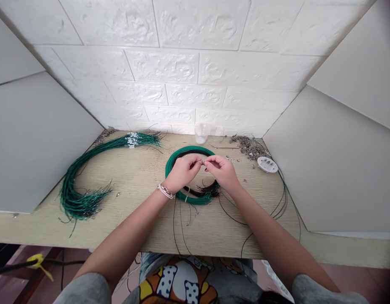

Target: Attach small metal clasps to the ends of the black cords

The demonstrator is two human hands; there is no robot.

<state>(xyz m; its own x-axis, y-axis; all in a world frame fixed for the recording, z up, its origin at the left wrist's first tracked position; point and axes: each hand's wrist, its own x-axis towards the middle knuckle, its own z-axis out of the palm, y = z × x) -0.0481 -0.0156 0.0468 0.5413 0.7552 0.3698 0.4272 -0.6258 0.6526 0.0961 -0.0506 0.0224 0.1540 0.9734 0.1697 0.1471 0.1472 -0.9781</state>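
Observation:
My left hand [185,169] and my right hand [225,172] meet above a coil of green wire [173,159], both with thumb and forefinger pinched together. Something small and dark sits between the fingertips, too small to name. Inside the green coil lies a bundle of black wire [199,193], its loose ends fanned out below my right hand. A white tie [186,198] binds the green wire near my left wrist. Loose thin wires [181,223] trail from the coil towards the table's front edge, some passing under my right forearm.
A long bundle of green wires [69,185] with white connectors [132,139] curves along the left. At the back stands a clear plastic cup [201,134]. Grey debris [250,147] and a white oval disc [267,164] lie at the right. Grey side panels [340,169] flank the table.

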